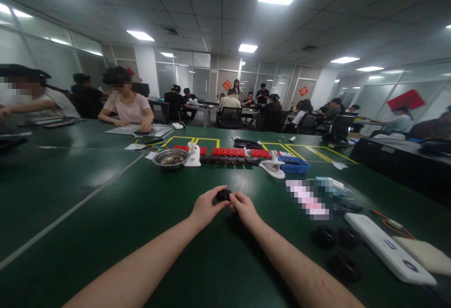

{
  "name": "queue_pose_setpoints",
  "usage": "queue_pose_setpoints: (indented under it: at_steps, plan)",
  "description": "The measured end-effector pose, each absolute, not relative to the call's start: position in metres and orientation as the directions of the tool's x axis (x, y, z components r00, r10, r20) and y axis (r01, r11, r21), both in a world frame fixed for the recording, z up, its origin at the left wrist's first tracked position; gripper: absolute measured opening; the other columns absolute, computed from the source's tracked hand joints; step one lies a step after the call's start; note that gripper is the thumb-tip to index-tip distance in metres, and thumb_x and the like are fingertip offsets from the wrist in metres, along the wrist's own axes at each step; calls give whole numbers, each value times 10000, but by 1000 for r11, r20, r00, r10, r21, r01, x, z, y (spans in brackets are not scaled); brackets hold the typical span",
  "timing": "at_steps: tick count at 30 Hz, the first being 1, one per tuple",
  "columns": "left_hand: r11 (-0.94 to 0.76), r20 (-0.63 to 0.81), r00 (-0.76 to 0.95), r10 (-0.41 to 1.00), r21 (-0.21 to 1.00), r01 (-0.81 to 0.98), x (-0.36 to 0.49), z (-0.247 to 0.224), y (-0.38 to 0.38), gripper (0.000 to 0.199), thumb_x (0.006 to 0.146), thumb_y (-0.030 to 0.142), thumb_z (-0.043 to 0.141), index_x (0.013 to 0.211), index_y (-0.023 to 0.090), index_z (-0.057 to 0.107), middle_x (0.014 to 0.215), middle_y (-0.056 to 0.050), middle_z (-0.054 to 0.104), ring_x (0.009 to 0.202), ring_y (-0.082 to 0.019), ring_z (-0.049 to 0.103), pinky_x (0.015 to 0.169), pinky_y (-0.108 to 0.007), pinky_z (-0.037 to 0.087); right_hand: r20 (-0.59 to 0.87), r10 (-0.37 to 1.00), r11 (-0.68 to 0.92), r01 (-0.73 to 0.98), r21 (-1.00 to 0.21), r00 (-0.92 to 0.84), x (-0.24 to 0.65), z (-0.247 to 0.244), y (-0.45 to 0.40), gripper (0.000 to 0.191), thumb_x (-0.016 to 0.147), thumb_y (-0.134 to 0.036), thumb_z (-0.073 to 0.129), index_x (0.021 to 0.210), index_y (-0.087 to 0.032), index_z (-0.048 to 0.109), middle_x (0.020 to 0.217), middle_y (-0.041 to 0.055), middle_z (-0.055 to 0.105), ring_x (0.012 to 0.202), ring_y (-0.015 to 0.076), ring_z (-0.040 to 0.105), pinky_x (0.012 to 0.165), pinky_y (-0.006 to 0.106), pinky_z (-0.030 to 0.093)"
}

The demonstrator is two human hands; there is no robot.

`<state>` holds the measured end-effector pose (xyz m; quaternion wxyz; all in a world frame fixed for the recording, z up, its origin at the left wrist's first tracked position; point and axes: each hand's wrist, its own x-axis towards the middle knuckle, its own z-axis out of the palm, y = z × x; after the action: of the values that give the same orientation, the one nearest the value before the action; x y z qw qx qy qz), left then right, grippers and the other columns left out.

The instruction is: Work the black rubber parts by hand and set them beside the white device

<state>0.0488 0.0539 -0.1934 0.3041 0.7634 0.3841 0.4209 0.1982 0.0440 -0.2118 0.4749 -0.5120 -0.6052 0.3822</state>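
Observation:
Above the green tabletop (169, 223), near the middle of the view, my left hand (206, 208) grips a small, rounded black part (223, 195) between thumb and fingers. The fingertips of my right hand (244, 208) are pinched at the right side of the same part. Its exact kind is too small to tell and partly covered by my fingers. Three chunky black pieces (326, 236), which look like ring-shaped knobs, lie on the table to the right of my right forearm.
Ahead stand a metal bowl (170, 159) of small bits, white clip stands (192, 155), a row of red blocks (229, 151) and a blue tray (294, 164). To the right lie a white power bank-like device (389, 247) and an orange cable (394, 223). A co-worker (127, 98) sits across the table.

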Motion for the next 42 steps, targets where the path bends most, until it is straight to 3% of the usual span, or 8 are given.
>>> queue_pose_setpoints:
  at_steps: [7, 14, 19, 22, 27, 31, 36, 42]
  plan:
    - [-7, 55, 412, 909, 993, -116, 50, -200, 72, 428, 716, 421, 524, 998, 98, 528, 983, -111, 598, 895, -187, 565, 796, -306, 433, 502, 862, 406, 698, -590, -76, 199, -197, 25, 383, 741, -308, 513, 1095, -170, 465, 856, 42, 563, 740, 154, 499, 709, 277, 358]
    - [-556, 431, 400, 809, 782, 282, 36, -188, 64, 344, 666, 257, 603, 999, 189, 547, 1002, -45, 580, 954, -181, 513, 870, -321, 382, 194, 979, 130, 531, -837, 66, 202, -206, 35, 604, 859, -505, 130, 664, -146, 575, 510, 11, 525, 540, 123, 512, 549, 215, 345]
    - [-754, 526, 556, 643, 563, 338, 38, -185, 54, 346, 674, 232, 596, 1016, 217, 544, 990, -30, 581, 930, -165, 515, 863, -314, 383, 208, 978, 173, 543, -822, 2, 203, -210, 40, 566, 836, -495, 258, 481, -136, 512, 469, 12, 501, 498, 113, 478, 536, 216, 325]
    - [-741, 529, 536, 659, 580, 339, 39, -187, 55, 381, 680, 252, 591, 1055, 233, 525, 1037, -25, 570, 974, -170, 499, 892, -322, 360, 251, 967, 243, 471, -848, -47, 202, -211, 42, 462, 832, -423, 304, 558, -126, 527, 525, 14, 515, 532, 116, 479, 547, 216, 345]
    - [-254, 166, 417, 894, 953, 167, 41, -195, 68, 411, 743, 437, 468, 1008, 131, 541, 993, -98, 585, 880, -198, 550, 781, -328, 419, 461, 880, 444, 540, -715, -114, 200, -205, 36, 271, 736, -257, 506, 980, -141, 524, 825, 36, 566, 757, 148, 501, 703, 254, 377]
    - [111, -106, 475, 874, 994, 17, 42, -197, 77, 411, 742, 437, 459, 958, 95, 532, 904, -112, 598, 714, -163, 574, 603, -263, 434, 548, 817, 492, 713, -501, -179, 198, -199, 27, 388, 703, -277, 579, 1067, -177, 493, 902, 50, 557, 844, 182, 490, 777, 308, 345]
    - [-316, 234, 302, 924, 912, 262, 39, -192, 69, 346, 698, 374, 539, 968, 158, 550, 920, -65, 592, 789, -174, 553, 631, -262, 426, 395, 918, 258, 712, -653, 29, 200, -203, 32, 353, 837, -419, 342, 843, -163, 585, 752, 38, 585, 725, 160, 522, 673, 266, 359]
    - [-731, 483, 554, 678, 527, 434, 38, -183, 51, 339, 691, 323, 573, 1014, 220, 548, 926, -28, 587, 862, -170, 518, 781, -292, 398, 196, 979, 200, 417, -887, -52, 207, -212, 48, 585, 813, -549, 241, 527, -129, 532, 498, 28, 531, 529, 128, 509, 562, 233, 366]
